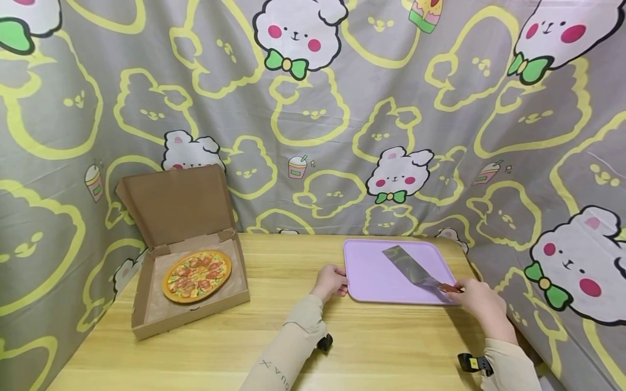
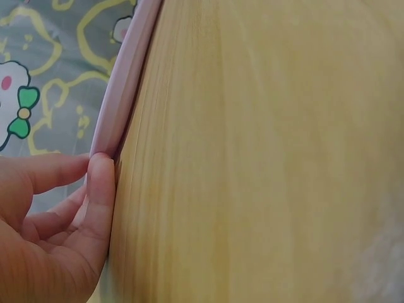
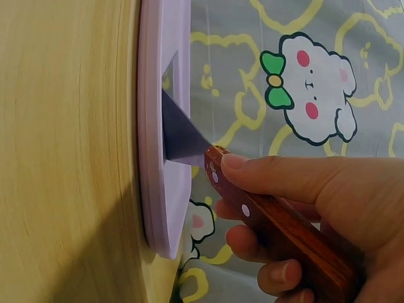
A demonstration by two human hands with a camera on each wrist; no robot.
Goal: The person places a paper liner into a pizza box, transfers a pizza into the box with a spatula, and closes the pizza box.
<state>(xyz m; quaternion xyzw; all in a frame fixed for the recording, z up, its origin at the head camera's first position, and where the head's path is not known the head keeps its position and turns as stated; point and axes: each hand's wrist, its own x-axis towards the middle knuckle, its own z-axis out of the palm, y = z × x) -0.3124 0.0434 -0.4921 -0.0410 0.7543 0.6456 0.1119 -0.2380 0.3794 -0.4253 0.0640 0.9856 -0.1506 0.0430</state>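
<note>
My left hand (image 1: 331, 281) pinches the left rim of a purple tray (image 1: 367, 277). In the left wrist view the thumb and a finger of that hand (image 2: 69, 221) meet at the tray's edge (image 2: 123, 88), which lies on the wood. With my right hand (image 1: 481, 304) I grip a metal spatula (image 1: 408, 265) by its brown wooden handle (image 3: 278, 224). Its broad, shiny blade lies over the tray, slanting to the far left. From the right wrist view, the thumb rests along the handle and the fingers curl beneath it. Whether the blade lies fully flat on the tray I cannot tell.
An open cardboard pizza box (image 1: 191, 312) stands on the left of the wooden table (image 1: 293, 353), lid raised at the back. Inside it is a round pizza (image 1: 198, 276) on brown paper. A patterned grey curtain (image 1: 313, 190) hangs behind and at both sides.
</note>
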